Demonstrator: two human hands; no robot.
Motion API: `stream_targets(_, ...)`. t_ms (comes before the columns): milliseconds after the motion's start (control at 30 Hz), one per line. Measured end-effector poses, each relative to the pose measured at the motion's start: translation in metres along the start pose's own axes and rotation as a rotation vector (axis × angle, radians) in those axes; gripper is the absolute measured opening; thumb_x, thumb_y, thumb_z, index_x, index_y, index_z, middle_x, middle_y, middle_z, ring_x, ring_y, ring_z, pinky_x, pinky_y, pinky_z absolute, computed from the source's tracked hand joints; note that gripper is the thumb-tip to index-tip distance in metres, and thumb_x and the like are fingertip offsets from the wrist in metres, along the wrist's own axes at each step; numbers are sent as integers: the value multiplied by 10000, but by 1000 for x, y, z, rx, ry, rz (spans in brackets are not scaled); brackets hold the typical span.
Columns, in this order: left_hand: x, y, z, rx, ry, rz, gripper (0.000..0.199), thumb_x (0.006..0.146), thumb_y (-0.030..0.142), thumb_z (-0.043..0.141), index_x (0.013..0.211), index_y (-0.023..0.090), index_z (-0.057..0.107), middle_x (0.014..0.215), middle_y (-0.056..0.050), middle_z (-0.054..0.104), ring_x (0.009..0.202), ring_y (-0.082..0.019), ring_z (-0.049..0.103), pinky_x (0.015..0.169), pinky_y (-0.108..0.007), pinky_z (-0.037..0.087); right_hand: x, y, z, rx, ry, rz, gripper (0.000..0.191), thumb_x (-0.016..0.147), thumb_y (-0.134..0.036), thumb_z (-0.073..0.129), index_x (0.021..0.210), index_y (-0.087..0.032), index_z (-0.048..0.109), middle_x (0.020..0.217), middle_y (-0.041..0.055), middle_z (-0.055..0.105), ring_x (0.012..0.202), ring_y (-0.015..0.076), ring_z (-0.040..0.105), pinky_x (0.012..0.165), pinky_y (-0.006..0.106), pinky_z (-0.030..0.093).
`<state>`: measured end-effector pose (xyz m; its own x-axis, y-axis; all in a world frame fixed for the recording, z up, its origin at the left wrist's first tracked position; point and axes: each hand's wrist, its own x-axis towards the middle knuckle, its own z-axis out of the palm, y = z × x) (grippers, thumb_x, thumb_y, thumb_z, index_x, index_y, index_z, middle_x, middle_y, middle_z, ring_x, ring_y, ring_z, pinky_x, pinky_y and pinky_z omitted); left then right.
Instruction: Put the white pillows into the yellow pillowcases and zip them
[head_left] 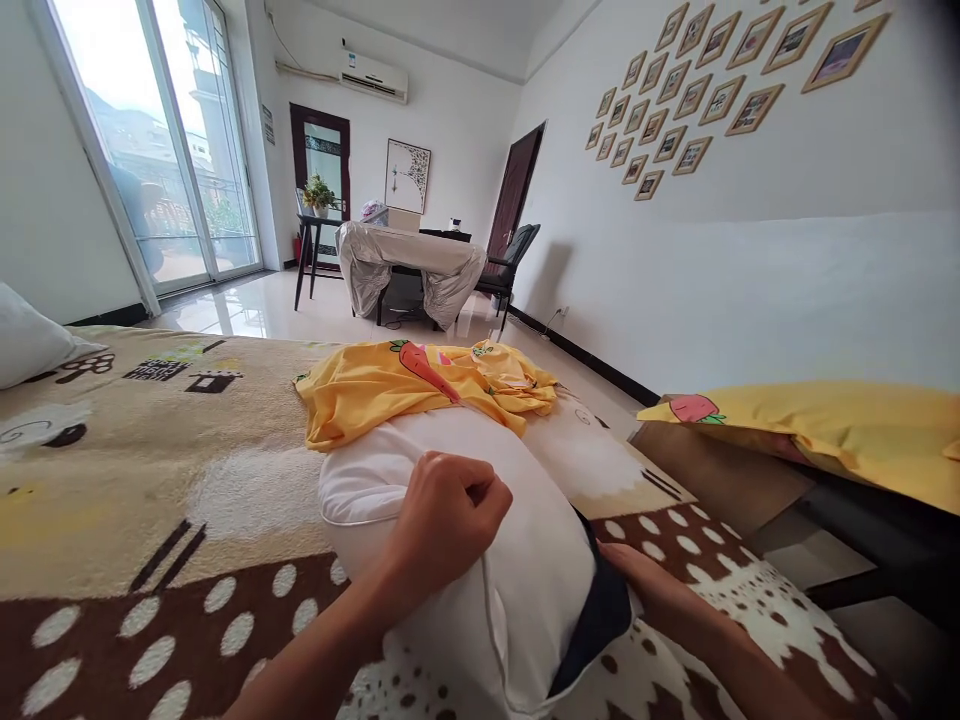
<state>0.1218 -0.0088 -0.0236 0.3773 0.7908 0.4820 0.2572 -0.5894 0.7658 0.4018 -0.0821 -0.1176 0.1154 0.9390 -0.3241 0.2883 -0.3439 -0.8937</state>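
A white pillow (525, 510) lies lengthwise in front of me on the bed, its sides bulging and a seam running down its near part. My left hand (457, 505) is closed in a fist over the pillow's middle; whatever its fingers may grip is hidden. Low at the pillow's right side is my right hand (626, 570), its fingers out of sight behind dark navy cloth (604, 620). Against the pillow's far end rests a crumpled yellow pillowcase (360, 390) with a carrot print.
A patterned blanket (255, 440) covers the bed. Another yellow printed cloth item (840, 430) lies off the bed's right side, above brown and dark surfaces. At left is part of a white pillow (30, 340). Beyond stand a covered table (420, 250) and a black chair (510, 265).
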Motion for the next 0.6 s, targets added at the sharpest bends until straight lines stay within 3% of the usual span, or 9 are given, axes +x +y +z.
stream_targets(133,0,1,-2,-79,-52,-10,381,726,190,453,507,181,142,552,37,113,518,-79,129,483,-249,161,-6,-24,4,11,39,-96,432,744,-625,581,790,-225,737,815,63,726,802,243,682,771,344,534)
stream_targets(233,3,-2,3,-127,-103,-23,430,810,262,457,532,178,139,551,39,124,520,-81,138,488,-257,160,-16,-51,7,-15,110,-83,471,707,-624,627,844,-186,733,853,70,727,809,242,673,804,349,528)
stream_targets(333,7,-6,11,-165,-95,-18,416,889,377,434,560,178,276,510,58,210,506,-83,191,502,-258,174,-22,-79,20,2,148,-82,519,666,-631,661,871,-158,717,817,74,721,758,241,666,745,345,534)
stream_targets(467,7,-7,14,-235,-79,-8,260,926,385,411,776,193,502,478,86,337,470,-79,289,525,-242,222,-17,-113,48,-71,79,-190,404,664,-535,695,848,-176,698,756,40,701,754,224,654,721,308,526)
stream_targets(600,-2,1,7,-336,-117,117,246,922,326,439,757,176,543,564,56,456,518,-66,366,566,-219,290,-3,-134,75,-336,10,-379,298,675,-462,662,618,-170,638,617,22,633,660,189,601,573,247,474)
